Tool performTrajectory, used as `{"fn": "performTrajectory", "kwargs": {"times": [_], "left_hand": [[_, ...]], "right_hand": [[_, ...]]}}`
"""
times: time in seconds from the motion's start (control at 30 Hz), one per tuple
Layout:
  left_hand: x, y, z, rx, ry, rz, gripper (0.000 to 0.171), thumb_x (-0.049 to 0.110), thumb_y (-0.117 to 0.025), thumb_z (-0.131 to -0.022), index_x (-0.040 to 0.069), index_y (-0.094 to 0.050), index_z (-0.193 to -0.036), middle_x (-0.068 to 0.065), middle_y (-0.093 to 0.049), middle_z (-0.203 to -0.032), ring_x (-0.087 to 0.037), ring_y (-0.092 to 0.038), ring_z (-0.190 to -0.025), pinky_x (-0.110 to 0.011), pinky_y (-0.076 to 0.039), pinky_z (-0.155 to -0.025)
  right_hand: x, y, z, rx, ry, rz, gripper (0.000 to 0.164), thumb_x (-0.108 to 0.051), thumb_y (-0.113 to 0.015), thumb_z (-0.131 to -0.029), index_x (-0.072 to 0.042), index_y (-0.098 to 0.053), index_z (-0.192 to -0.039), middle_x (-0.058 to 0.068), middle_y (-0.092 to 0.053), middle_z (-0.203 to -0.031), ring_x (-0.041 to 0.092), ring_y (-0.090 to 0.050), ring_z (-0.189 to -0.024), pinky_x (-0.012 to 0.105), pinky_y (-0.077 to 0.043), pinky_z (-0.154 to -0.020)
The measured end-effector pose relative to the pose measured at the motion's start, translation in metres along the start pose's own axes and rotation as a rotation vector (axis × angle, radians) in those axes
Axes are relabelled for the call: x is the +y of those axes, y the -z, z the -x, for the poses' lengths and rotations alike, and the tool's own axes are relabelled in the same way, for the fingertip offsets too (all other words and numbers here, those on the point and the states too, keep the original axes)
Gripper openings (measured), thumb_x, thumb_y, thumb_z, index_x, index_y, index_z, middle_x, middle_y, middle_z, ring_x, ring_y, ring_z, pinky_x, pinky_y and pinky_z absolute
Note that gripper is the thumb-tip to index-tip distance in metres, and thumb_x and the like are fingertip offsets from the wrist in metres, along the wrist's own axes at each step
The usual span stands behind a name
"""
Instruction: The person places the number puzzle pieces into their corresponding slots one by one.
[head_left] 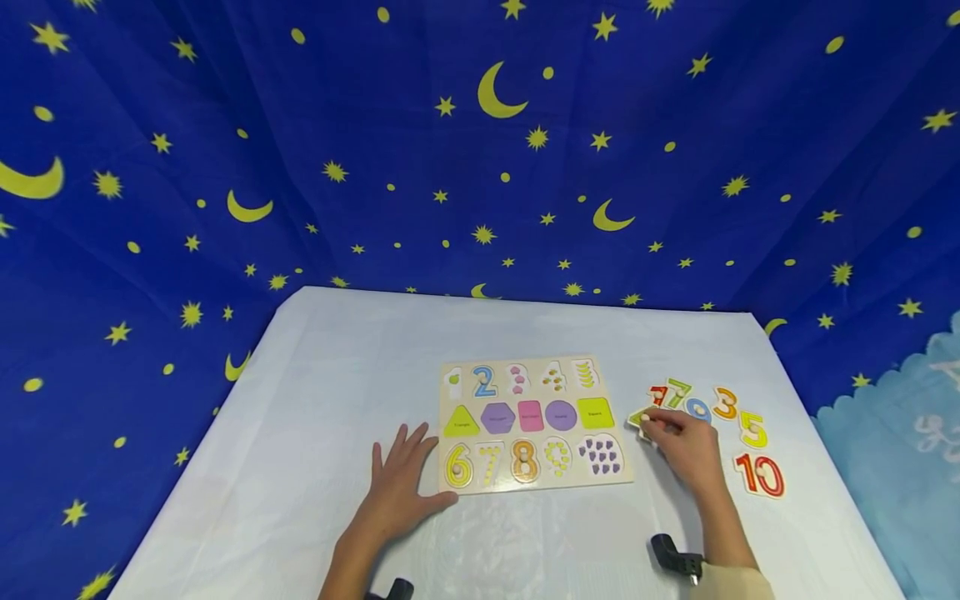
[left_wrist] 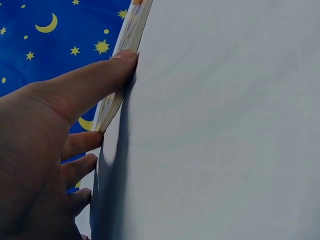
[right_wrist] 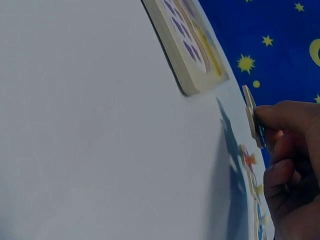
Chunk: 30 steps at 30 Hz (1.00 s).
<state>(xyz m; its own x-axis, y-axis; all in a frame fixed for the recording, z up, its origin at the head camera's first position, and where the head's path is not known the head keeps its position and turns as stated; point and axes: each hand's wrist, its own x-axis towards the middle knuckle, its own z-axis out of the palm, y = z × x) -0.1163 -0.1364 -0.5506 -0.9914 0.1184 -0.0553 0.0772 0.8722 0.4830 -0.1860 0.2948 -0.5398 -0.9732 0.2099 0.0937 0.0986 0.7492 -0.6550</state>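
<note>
A wooden number puzzle board (head_left: 536, 426) lies on the table with the 2 (head_left: 484, 382), the 6 (head_left: 458, 466) and the 8 (head_left: 524, 461) in their slots. At its lower left corner my left hand (head_left: 401, 483) rests with fingers spread; its thumb (left_wrist: 125, 62) touches the board's edge. My right hand (head_left: 684, 446) pinches a green number piece (head_left: 638, 417), just right of the board. In the right wrist view this piece (right_wrist: 254, 117) is seen edge-on, held off the table, so its number is hidden there.
Loose number pieces lie right of the board, including the 3 (head_left: 725, 403), the 5 (head_left: 753, 430), the 10 (head_left: 760, 475) and a blue piece (head_left: 698, 408) partly behind my right hand. A blue star-patterned cloth (head_left: 420, 150) stands behind the white table (head_left: 360, 358).
</note>
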Motion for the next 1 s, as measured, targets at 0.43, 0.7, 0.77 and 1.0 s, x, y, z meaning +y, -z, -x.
{"fn": "performTrajectory", "kwargs": {"times": [0.43,0.7,0.77,1.0], "left_hand": [[-0.001,-0.002,0.000,-0.001,0.008,0.009,0.091,0.064,-0.075,-0.068,0.018,-0.047,-0.141,-0.005,-0.030,-0.155,-0.031,-0.008,-0.145,-0.059,0.007,-0.110],[0.001,-0.003,0.000,-0.002,0.007,0.021,0.089,0.062,-0.075,-0.068,0.018,-0.048,-0.140,-0.005,-0.030,-0.155,-0.031,-0.008,-0.145,-0.061,0.007,-0.110],[0.001,-0.002,0.000,-0.006,0.008,0.021,0.089,0.063,-0.075,-0.068,0.018,-0.048,-0.140,-0.005,-0.029,-0.155,-0.031,-0.008,-0.145,-0.060,0.007,-0.110],[0.001,-0.001,0.000,-0.003,0.011,0.023,0.090,0.061,-0.077,-0.067,0.017,-0.048,-0.140,-0.006,-0.031,-0.154,-0.031,-0.009,-0.145,-0.061,0.006,-0.110]], "right_hand": [[-0.013,-0.009,-0.006,-0.019,0.071,-0.021,0.024,-0.021,-0.074,-0.084,-0.010,-0.074,-0.104,0.002,-0.060,-0.077,0.018,-0.049,-0.066,0.026,-0.038,-0.053],[-0.016,-0.012,-0.012,-0.022,0.131,-0.030,0.023,-0.022,-0.074,-0.084,-0.010,-0.074,-0.104,0.001,-0.061,-0.077,0.017,-0.050,-0.066,0.026,-0.039,-0.054],[-0.018,-0.012,-0.014,-0.024,0.142,-0.033,0.022,-0.022,-0.074,-0.084,-0.009,-0.074,-0.103,0.001,-0.062,-0.077,0.017,-0.050,-0.067,0.026,-0.040,-0.054],[-0.025,-0.015,-0.020,-0.076,0.139,-0.035,0.023,-0.024,-0.072,-0.086,-0.010,-0.074,-0.104,0.002,-0.063,-0.082,0.018,-0.051,-0.070,0.026,-0.041,-0.057]]}}
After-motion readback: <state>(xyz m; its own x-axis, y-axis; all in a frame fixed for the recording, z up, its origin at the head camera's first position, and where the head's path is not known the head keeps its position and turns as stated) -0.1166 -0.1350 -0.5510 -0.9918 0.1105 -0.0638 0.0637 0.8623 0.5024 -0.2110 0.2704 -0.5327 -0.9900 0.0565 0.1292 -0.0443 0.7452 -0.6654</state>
